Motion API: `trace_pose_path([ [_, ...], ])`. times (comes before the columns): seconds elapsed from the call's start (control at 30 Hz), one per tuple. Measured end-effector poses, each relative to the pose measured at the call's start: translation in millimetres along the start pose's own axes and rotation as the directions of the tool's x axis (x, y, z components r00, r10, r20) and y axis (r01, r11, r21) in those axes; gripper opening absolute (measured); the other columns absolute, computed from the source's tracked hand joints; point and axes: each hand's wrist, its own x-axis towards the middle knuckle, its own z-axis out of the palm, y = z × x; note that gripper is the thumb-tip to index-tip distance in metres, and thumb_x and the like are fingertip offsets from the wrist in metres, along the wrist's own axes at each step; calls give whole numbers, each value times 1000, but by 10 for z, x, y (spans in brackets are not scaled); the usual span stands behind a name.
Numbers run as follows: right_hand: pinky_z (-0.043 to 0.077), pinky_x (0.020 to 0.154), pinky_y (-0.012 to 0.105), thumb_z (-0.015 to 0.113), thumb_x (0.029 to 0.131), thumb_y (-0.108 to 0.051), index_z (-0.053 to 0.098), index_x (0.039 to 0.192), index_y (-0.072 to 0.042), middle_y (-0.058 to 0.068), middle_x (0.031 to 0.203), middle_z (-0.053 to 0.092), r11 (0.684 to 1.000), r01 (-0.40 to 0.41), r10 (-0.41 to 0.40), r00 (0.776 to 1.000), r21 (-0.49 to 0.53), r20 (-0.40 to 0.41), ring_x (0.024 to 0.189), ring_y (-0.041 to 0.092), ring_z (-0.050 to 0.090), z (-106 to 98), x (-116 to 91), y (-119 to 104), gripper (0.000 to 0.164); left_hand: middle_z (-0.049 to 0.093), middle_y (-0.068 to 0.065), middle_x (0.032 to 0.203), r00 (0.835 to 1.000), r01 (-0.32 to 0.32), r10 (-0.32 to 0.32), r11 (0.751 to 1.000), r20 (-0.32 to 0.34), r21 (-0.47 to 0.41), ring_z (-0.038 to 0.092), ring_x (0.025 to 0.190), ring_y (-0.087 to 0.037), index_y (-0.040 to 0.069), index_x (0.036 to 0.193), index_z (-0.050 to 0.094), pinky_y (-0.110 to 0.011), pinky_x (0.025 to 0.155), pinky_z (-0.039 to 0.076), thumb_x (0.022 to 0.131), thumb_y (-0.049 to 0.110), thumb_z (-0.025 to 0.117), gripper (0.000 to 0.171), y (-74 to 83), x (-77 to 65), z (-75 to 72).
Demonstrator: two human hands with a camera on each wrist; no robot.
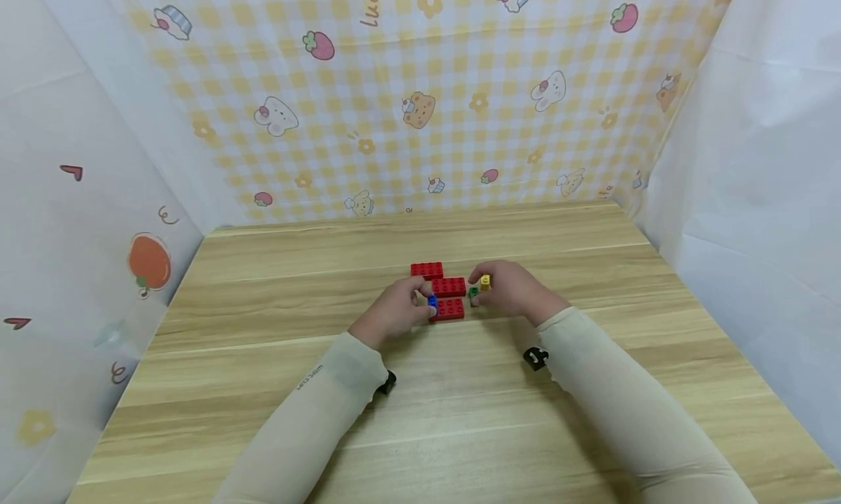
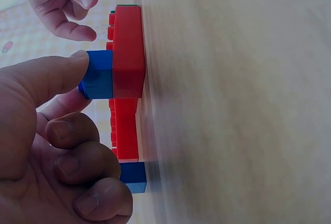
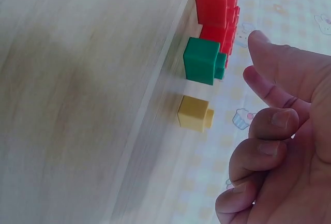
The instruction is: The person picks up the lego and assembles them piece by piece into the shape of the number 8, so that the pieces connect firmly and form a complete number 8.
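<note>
My left hand (image 1: 396, 310) pinches a small blue brick (image 2: 99, 76) between thumb and index finger. That brick sits against the studded top of the nearest red brick (image 1: 450, 309), at its left end. My right hand (image 1: 511, 291) hovers beside a green brick (image 3: 201, 61) and a yellow brick (image 3: 194, 113). Its thumb and index finger are apart with nothing between them, and the other fingers curl loosely. Behind the nearest red brick lie a second red brick (image 1: 449, 286) and a third red brick (image 1: 427, 270). Another blue brick (image 2: 134, 176) rests on the table beyond my left fingers.
The wooden table (image 1: 420, 416) runs back to a yellow checked cloth (image 1: 368, 109) hanging behind it. White cloth (image 1: 775, 161) hangs at the right side, and a printed white cloth (image 1: 72, 270) at the left. Dark wrist cameras sit under both sleeves.
</note>
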Motion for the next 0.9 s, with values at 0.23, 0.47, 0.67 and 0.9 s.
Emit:
trace_pose_path([
  [0.23, 48, 69, 35, 79, 96, -20, 70, 129, -14, 8, 94, 62, 998, -49, 50, 999, 32, -4, 82, 23, 55, -40, 11, 38, 35, 50, -5, 78, 1000, -3, 3, 1000, 0, 3, 46, 60, -19, 15, 115, 63, -31, 58, 41, 101, 21, 73, 18, -9, 2, 0],
  [0.47, 46, 71, 36, 79, 96, -21, 71, 129, -13, 9, 96, 59, 997, -56, 58, 998, 49, -37, 84, 24, 53, -74, 78, 100, 34, 50, -5, 78, 1000, 0, 0, 1000, -2, 3, 47, 60, -18, 16, 115, 64, -31, 58, 42, 101, 21, 73, 18, -13, 6, 0],
  [0.67, 44, 72, 36, 79, 96, -21, 69, 130, -12, 7, 94, 57, 995, -78, 81, 996, 61, -43, 83, 22, 51, -81, 136, 152, 37, 51, -5, 79, 1000, 3, -3, 1000, -1, 2, 47, 60, -18, 15, 115, 64, -30, 57, 42, 101, 20, 73, 17, -12, 11, -9],
  [0.9, 44, 72, 35, 80, 95, -21, 69, 129, -11, 8, 94, 55, 990, -106, 111, 992, 92, -56, 84, 22, 50, -89, 178, 179, 37, 51, -5, 79, 1000, 5, -5, 1000, -4, -5, 47, 60, -18, 15, 114, 63, -30, 56, 41, 101, 19, 74, 18, 1, 7, -6],
])
